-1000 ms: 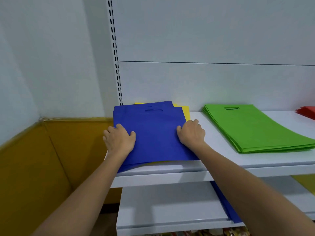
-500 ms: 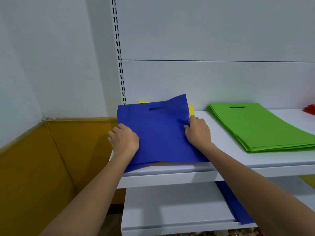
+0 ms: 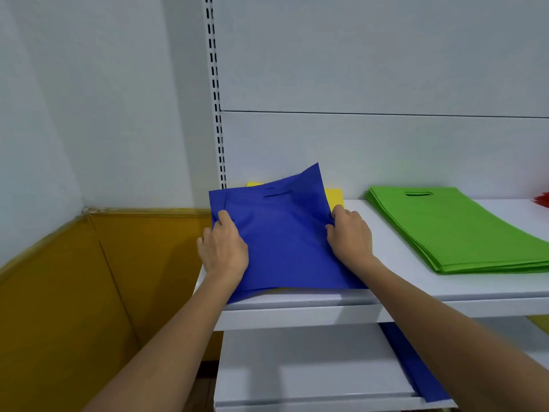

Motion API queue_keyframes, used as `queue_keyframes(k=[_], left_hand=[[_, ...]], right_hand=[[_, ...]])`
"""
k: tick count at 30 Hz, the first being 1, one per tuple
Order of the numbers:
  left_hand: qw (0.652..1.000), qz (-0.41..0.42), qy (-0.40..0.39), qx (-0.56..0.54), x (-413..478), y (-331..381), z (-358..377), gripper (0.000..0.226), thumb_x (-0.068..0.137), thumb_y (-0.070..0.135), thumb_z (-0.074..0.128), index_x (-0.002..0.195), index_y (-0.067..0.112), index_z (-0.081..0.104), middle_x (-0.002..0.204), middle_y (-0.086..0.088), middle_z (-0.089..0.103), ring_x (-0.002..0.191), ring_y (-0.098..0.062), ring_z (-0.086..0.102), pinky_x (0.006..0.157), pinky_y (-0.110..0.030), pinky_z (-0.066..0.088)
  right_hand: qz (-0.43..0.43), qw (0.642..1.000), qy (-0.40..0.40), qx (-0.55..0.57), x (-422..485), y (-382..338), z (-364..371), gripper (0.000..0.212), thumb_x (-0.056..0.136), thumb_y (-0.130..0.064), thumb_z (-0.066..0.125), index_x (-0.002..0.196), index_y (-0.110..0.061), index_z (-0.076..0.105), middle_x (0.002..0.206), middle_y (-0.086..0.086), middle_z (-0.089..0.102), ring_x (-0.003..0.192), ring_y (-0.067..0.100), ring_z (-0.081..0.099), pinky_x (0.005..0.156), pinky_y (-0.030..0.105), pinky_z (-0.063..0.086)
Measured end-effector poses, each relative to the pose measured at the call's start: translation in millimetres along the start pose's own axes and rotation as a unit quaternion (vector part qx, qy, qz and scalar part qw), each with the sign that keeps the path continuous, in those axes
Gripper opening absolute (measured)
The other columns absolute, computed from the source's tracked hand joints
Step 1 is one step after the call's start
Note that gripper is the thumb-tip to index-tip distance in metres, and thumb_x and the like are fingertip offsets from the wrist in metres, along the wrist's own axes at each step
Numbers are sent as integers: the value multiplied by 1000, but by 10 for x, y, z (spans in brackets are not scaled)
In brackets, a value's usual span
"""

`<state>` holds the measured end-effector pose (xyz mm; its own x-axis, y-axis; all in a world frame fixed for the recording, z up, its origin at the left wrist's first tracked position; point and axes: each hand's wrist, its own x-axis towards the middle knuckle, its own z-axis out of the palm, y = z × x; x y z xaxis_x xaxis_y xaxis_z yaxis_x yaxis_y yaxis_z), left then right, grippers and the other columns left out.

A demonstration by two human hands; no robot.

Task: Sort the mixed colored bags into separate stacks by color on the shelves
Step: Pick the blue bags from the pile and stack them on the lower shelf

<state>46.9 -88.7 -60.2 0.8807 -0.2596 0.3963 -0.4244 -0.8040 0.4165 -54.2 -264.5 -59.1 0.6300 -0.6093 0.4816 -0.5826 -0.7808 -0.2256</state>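
Blue bag [image 3: 282, 233] corner now raised, both hands gripping, seemingly nonwoven

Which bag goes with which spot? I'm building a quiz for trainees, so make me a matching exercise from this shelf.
Things:
1. blue bag
2. yellow bag
3. green stack
4. red bags

Places:
A. at the far right edge of the view
B. lying alone on the shelf, right of the hands
C. under the blue one
D. held at both side edges

Pairs: 1-D, 2-C, 3-B, 4-A
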Motion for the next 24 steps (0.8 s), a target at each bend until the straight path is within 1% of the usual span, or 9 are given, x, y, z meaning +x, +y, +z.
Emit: queue_keyframes(k=[5, 8, 12, 15, 19, 20, 22, 24], left_hand=[[1000, -6, -6, -15, -15, 4, -1, 40, 94, 11, 47, 131, 9, 33, 120, -14, 53, 107, -28, 52, 85, -36, 41], [1000, 4, 2, -16, -25, -9, 2, 41, 93, 9, 48, 131, 10, 34, 124, -14, 48, 110, -28, 48, 87, -35, 40], [999, 38, 33, -8, -13, -25, 17, 43, 92, 6, 49, 132, 8, 35, 130, -14, 44, 115, -26, 39, 92, -30, 36], [998, 30, 37, -33, -5, -28, 24, 50, 90, 4, 51, 135, 5, 30, 134, -16, 38, 119, -27, 32, 97, -31, 33], [996, 12, 29, -82, -14, -11, 12, 58, 86, -3, 53, 138, 5, 28, 141, -17, 26, 126, -29, 28, 97, -31, 36], [996, 17, 26, -86, -10, -3, 2, 59, 86, -4, 54, 138, 5, 27, 143, -17, 24, 127, -29, 27, 97, -31, 37], [995, 18, 15, -95, 14, -4, -1, 62, 84, -6, 55, 139, 5, 26, 145, -18, 18, 128, -31, 27, 97, -32, 37], [991, -23, 1, -134, 39, -15, -54, 63, 83, -4, 60, 136, 4, 29, 146, -18, 14, 126, -33, 33, 96, -32, 39]], right_hand=[[11, 1000, -4, -10, 1, -6, 23, 17, 92, -11, 40, 107, -4, 46, 95, 16, 61, 85, 34, 54, 62, 32, 32], [18, 999, 1, -26, -2, -5, 19, 16, 91, -11, 40, 105, -4, 46, 93, 15, 62, 77, 31, 49, 61, 31, 31], [21, 1000, -5, -19, -1, -6, 22, 20, 91, -12, 42, 108, -3, 47, 95, 17, 60, 82, 33, 52, 62, 31, 31], [21, 1000, -6, -17, -5, -20, 7, 20, 91, -12, 42, 108, -3, 47, 94, 17, 58, 72, 30, 42, 62, 32, 30], [13, 1000, 7, -25, -30, -47, -32, 17, 91, -9, 41, 106, -4, 46, 82, 14, 50, 71, 28, 37, 62, 32, 27], [11, 1000, 9, -21, -32, -48, -37, 17, 90, -7, 41, 106, -4, 46, 83, 14, 50, 71, 27, 37, 62, 32, 27], [8, 1000, 8, 12, -33, -41, -41, 19, 88, -3, 41, 107, -3, 44, 91, 15, 56, 73, 28, 39, 61, 32, 28], [2, 998, 4, 63, -24, -35, -35, 21, 87, 0, 42, 108, 0, 44, 99, 15, 56, 82, 32, 47, 62, 34, 31]])
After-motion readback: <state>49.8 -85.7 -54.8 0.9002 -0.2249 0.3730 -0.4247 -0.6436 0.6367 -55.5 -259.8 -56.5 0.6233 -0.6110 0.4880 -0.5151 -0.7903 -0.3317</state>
